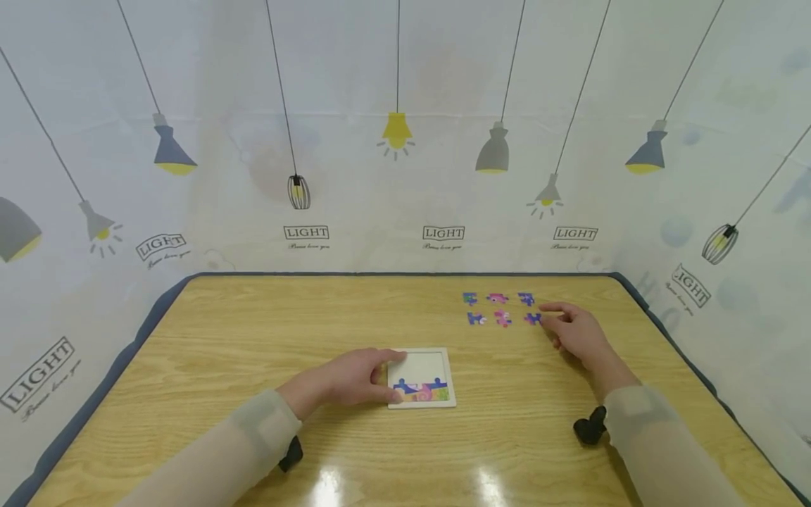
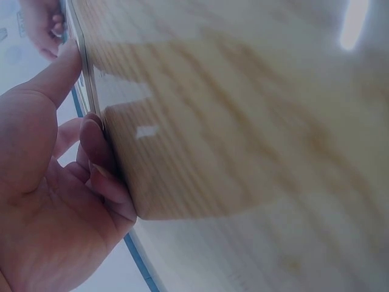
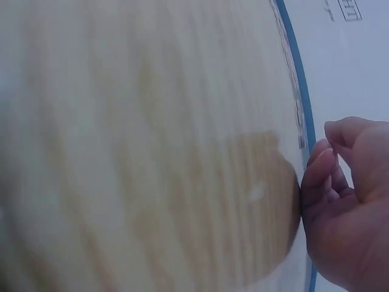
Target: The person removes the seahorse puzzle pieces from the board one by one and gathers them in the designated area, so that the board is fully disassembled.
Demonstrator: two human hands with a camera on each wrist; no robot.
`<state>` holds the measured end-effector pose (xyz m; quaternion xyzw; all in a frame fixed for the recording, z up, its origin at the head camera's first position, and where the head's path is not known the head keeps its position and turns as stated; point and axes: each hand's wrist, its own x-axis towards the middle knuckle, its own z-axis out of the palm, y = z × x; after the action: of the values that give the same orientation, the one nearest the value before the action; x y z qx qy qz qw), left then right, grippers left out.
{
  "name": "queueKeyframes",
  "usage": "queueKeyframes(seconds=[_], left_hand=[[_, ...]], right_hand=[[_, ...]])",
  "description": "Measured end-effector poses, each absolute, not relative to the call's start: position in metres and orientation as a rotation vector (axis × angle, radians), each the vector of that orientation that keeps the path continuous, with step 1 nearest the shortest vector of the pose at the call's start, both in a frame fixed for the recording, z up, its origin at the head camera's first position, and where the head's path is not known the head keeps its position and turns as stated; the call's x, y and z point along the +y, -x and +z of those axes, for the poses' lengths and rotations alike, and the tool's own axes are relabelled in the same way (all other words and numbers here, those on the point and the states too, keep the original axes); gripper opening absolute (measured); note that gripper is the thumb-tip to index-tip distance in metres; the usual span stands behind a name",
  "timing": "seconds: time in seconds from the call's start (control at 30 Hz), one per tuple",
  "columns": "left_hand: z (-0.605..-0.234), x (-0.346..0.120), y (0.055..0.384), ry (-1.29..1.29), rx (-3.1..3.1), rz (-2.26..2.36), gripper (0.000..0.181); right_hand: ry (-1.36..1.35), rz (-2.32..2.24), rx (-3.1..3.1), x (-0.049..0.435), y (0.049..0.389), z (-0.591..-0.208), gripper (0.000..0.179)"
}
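While the left hand (image 1: pixel 351 378) holds a tray (image 1: pixel 423 366), labels (image 1: pixel 443 233) read "LIGHT".

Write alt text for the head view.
A person's left hand rests on the left edge of a white puzzle tray, its bottom part filled, while the right hand is at the lower-right of six loose pieces in two rows on a wooden table. Hanging lamps are printed on the backdrop.

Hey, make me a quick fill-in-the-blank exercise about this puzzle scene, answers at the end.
1. The left hand holds the flat white square puzzle tray by its ____ side.
2. The loose multicoloured jigsaw pieces lie in ____ rows of three.
3. The right hand is at the nearer row's ____ end.

Missing words: left; two; right.
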<state>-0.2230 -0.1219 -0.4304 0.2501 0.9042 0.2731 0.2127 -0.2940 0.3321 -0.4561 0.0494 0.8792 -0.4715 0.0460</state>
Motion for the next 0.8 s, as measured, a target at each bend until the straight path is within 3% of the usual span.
queueKeyframes(seconds=[0.3,0.8], left_hand=[[-0.433,-0.123,0.223,-0.700,2.514,0.760,0.079],[-0.432,-0.124,0.225,-0.703,2.507,0.753,0.078]], right_hand=[[0.020,-1.523,2.570,0.293,0.277,-0.447,0.044],[0.529,-1.404,2.322,0.183,0.242,-0.438,0.033]])
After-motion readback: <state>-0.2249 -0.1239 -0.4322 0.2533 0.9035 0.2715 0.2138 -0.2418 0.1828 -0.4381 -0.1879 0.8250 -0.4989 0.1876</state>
